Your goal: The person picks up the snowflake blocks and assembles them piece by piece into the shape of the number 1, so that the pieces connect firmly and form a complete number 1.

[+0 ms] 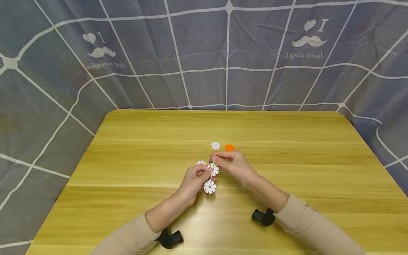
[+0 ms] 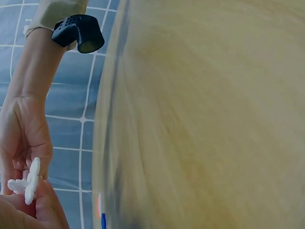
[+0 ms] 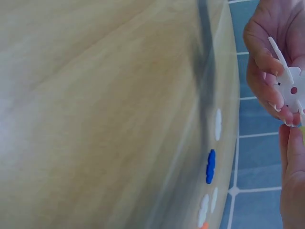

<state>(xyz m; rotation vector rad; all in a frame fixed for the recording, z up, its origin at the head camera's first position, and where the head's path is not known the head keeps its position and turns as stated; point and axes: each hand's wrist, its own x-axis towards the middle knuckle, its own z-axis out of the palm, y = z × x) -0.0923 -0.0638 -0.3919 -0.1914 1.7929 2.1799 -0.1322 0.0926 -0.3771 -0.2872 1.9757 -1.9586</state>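
Left hand (image 1: 194, 180) pinches disc assembly (image 1: 215, 170), long axis pointing away; right hand (image 1: 235, 166) apparently pinches yellow piece (image 1: 214, 163) beyond.

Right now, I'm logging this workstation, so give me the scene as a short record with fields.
Left hand: grips joined white discs
Right hand: pinches a yellow piece, mostly hidden
Lying on table: loose white discs, an orange disc, a blue disc
Backdrop: grey curtain with white lines
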